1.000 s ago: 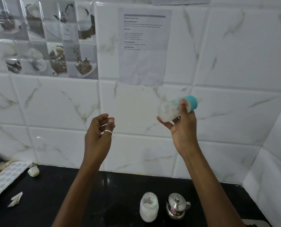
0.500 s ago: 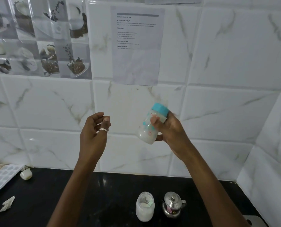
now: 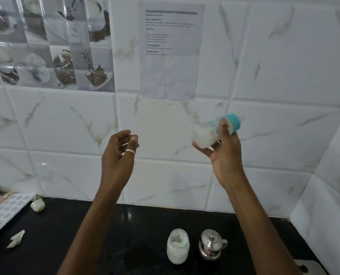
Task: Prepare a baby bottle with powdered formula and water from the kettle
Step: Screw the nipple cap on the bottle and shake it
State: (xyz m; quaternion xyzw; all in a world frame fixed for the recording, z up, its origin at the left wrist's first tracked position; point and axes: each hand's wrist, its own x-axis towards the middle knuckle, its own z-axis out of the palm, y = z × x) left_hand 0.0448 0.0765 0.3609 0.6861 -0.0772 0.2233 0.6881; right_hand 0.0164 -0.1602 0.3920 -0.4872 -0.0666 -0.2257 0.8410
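My right hand grips a small clear baby bottle with a teal cap and milky white liquid inside. The bottle is tilted, cap up to the right, raised in front of the tiled wall and blurred by motion. My left hand is raised beside it, apart from the bottle, fingers loosely curled and holding nothing; a ring shows on one finger. Down on the black counter stand a clear jar of white formula powder and, just right of it, a small steel kettle with its lid on.
A white moulded tray lies at the counter's left edge, with a small white cap-like object and a crumpled paper scrap near it. A printed sheet is stuck on the tiled wall. The wall corner closes in at right.
The bottle has swung in my right hand from cap-up left of the hand to tilted with its cap up to the right, as it was a second ago. My left hand has stayed raised.
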